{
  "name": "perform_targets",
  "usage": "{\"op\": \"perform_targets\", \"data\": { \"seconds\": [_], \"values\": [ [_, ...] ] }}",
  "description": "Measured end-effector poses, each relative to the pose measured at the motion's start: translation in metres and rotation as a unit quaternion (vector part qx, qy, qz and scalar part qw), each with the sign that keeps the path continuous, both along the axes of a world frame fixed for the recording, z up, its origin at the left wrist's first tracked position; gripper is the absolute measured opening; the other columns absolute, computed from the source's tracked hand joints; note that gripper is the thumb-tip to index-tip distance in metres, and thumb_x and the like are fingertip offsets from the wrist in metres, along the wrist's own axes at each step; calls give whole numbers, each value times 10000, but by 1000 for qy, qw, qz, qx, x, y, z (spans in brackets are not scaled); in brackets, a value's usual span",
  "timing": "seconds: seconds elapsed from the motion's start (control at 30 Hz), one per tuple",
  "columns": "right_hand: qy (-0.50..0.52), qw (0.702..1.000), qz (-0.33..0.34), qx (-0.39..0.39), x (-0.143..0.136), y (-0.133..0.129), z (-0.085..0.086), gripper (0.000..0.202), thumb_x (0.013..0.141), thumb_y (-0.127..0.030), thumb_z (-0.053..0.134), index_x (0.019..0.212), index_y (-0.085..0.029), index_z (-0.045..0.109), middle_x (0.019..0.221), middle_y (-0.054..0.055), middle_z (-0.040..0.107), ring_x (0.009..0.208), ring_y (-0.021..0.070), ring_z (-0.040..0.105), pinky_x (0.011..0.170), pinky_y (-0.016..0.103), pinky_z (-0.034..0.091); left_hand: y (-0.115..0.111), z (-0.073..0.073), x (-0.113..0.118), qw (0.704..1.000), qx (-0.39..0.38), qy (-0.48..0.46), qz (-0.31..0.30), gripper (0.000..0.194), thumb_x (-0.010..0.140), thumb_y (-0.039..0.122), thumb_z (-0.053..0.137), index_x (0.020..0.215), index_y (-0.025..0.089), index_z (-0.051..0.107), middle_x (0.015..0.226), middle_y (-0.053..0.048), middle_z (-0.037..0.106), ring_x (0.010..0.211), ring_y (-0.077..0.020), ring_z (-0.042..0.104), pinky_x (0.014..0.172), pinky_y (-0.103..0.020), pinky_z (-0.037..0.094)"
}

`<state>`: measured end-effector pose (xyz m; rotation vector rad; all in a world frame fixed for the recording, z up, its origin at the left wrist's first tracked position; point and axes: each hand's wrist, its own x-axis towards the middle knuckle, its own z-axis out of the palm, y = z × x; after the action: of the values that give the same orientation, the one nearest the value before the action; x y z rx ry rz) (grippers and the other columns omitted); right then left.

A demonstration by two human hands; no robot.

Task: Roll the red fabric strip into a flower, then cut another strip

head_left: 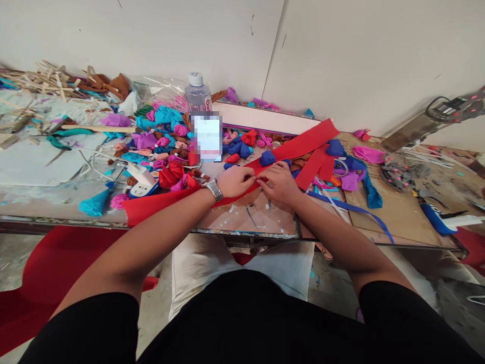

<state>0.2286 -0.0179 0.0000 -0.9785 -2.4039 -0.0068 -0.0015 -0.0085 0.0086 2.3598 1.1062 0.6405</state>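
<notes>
At the table's front my left hand (237, 181), with a metal watch on its wrist, is closed in a pinch on a long red crepe-paper strip (162, 203). My right hand (279, 183) meets it, fingertips bent and pressed on the same strip. The fold between the fingertips is too small to make out. One length of red passes under my left wrist to the left; a wide red strip (303, 142) slants away behind my hands to the upper right. Rolled blue paper pieces (267, 158) lie just beyond my fingers.
Crumpled paper flowers in several colours (166, 126) crowd the table behind a phone (207, 136) and a bottle (197, 96). At left lie pliers (58, 141), wooden sticks (56, 83) and a power strip (143, 188). Cardboard (394, 212) and a blue ribbon (352, 208) lie at right.
</notes>
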Motion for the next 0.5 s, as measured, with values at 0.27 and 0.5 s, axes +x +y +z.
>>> {"op": "perform_targets", "data": {
  "seconds": [0.27,0.5],
  "values": [
    [-2,1000,3,-10,0,0,0,159,1018,-327,615,1021,-245,751,1053,68,810,992,271,659,1029,486,358,-3,4,2,1000,-3,-4,9,300,970,378,509,799,190,668,720,-34,686,639,-172,545,626,-326,321],
    [-4,1000,5,-9,0,0,0,157,1019,-313,607,1025,-244,748,1045,68,811,990,272,660,1039,487,354,-1,0,1,1000,-5,-7,9,298,972,398,517,799,196,652,698,-23,658,634,-171,543,623,-326,315]
  ]
}}
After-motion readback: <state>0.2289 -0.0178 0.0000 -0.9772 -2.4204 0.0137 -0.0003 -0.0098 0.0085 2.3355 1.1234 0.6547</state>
